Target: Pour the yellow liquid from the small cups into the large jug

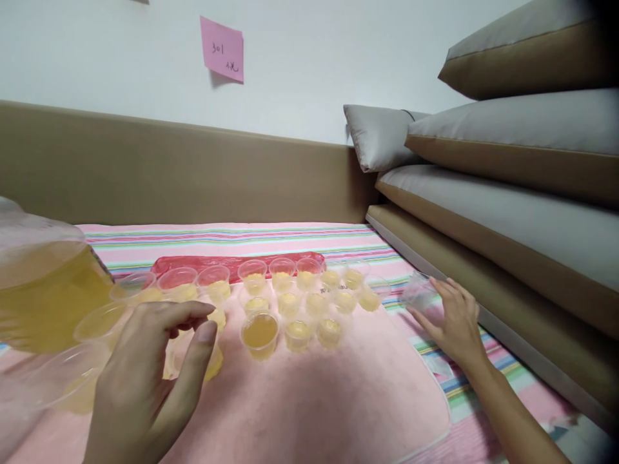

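My left hand point(149, 377) hovers over the left-hand cups with its fingers curved. A small gap shows between thumb and forefinger, and I see nothing held there. Several clear plastic cups with yellow liquid stand in rows on the pink mat; one near cup point(261, 334) looks fuller and darker. Off to the right, my right hand point(452, 319) has its thumb and fingers around a clear, crinkled plastic piece point(417, 291), whose exact kind I cannot make out. At the far left stands a large clear container point(46, 293) of yellow liquid, cut off by the frame edge.
A red plastic bag point(193, 263) lies behind the cups. Beneath everything is a pink mat point(338, 406) on a striped cloth point(232, 233). Stacked grey and brown cushions point(507, 187) rise at the right. A brown panel point(184, 171) borders the back, below a pink note point(222, 51).
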{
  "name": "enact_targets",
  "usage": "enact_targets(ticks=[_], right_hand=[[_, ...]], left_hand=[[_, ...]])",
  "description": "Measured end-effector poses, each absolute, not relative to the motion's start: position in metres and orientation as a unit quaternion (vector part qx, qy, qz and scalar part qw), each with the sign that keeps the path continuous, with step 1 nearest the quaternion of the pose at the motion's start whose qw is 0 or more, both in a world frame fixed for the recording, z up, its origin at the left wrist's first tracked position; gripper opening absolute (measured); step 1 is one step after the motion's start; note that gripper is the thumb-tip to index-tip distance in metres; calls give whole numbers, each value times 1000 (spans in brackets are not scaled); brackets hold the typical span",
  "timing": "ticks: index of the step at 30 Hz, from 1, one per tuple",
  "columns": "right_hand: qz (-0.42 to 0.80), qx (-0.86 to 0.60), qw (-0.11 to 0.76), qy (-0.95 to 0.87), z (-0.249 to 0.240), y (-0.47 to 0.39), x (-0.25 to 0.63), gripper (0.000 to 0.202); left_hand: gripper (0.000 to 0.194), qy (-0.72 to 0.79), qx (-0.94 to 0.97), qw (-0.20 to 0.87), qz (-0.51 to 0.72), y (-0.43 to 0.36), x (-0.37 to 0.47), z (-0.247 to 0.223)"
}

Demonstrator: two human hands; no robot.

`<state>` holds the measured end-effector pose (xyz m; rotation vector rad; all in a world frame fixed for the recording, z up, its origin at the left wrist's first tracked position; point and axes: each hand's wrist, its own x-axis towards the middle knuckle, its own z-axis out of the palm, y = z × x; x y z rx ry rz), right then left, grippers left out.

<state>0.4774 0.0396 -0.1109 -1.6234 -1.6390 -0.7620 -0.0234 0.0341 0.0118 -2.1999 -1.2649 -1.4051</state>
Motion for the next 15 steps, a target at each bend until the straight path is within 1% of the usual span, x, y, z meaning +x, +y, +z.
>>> enact_targets(ticks=[2, 4, 5, 7, 9, 11, 13, 15], right_hand=[[-293, -597, 396, -633, -106, 34, 467, 55], [-280, -590, 459, -603, -99, 30, 456, 47], [-269, -596, 491, -576, -96, 29, 452, 49], [-228, -621, 537, -524, -93, 28, 449, 63], [-147, -648, 571, -482, -94, 31, 451, 82], [-43, -660, 606, -442, -97, 36, 456, 94], [30, -657, 637, -403, -100, 44, 462, 100], [60, -653, 652, -380, -102, 51, 465, 101]], left_hand=[[16, -434, -752, 123, -481, 34, -23, 12], [16, -433, -751, 124, -483, 33, -23, 13], [16, -432, -751, 125, -484, 33, -23, 13], [15, -430, -750, 128, -486, 32, -23, 14], [15, -427, -750, 134, -487, 32, -23, 16], [16, -423, -752, 138, -486, 32, -23, 17], [16, -422, -752, 142, -487, 31, -24, 19], [15, -422, -750, 147, -488, 31, -24, 20]])
